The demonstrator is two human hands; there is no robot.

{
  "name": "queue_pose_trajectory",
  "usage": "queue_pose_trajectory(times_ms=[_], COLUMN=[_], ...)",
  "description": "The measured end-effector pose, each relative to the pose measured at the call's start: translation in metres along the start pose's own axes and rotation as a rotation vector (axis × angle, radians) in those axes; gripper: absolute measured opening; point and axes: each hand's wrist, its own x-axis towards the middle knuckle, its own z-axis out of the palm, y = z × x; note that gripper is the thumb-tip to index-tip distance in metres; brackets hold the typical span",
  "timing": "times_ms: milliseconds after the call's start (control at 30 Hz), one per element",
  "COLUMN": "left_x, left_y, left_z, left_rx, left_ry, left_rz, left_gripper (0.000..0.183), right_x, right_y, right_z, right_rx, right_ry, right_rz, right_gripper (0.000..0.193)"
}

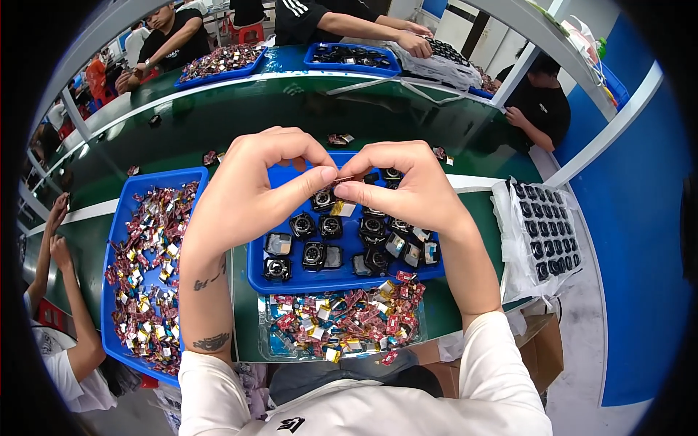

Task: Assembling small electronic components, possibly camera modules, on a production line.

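Note:
Over the blue tray point(256, 282), both of my hands meet with thumbs and fingertips pinched together. My left hand point(273, 174) and my right hand point(407, 182) hold a small red circuit board point(345, 179) between them, seen nearly edge-on. A yellow and white piece point(342, 208) shows just below my fingertips; whether it hangs from the board or lies in the tray I cannot tell. In the tray sit several black square watch cases point(314, 254) with round centres, some beside grey or silver blocks point(278, 243). My hands hide the tray's far part.
Nearest me, a clear plastic tray point(265, 338) holds a heap of red boards. A larger blue tray point(109, 320) of similar boards stands at left. Black parts fill a holder point(545, 229) at right. Loose boards point(340, 139) lie on the green conveyor point(276, 109); co-workers sit around it.

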Motion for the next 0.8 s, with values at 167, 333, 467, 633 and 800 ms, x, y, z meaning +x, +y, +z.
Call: queue_pose_trajectory(times_ms=[167, 333, 467, 633, 800], left_x=[-0.001, 0.002, 0.004, 0.007, 0.004], left_y=[-0.002, -0.003, -0.003, 0.006, -0.008], left_z=[-0.004, 0.0, 0.008, 0.02, 0.013], left_rx=[-0.162, -0.201, -0.037, -0.108, -0.256], left_ry=[-0.059, -0.079, 0.03, 0.185, 0.117], left_rz=[-0.116, -0.131, -0.026, -0.063, -0.086], left_gripper=[0.013, 0.012, 0.011, 0.012, 0.012], right_x=[0.002, -0.002, -0.004, -0.01, -0.01], right_y=[0.004, 0.005, 0.005, -0.001, -0.001], right_z=[0.0, -0.008, -0.007, -0.01, -0.015], right_rx=[-0.013, -0.001, 0.084, 0.076, 0.134], right_ry=[0.005, 0.031, 0.116, 0.079, 0.072], right_rz=[-0.132, -0.133, -0.019, 0.04, -0.013], right_gripper=[0.01, 0.009, 0.01, 0.013, 0.017])
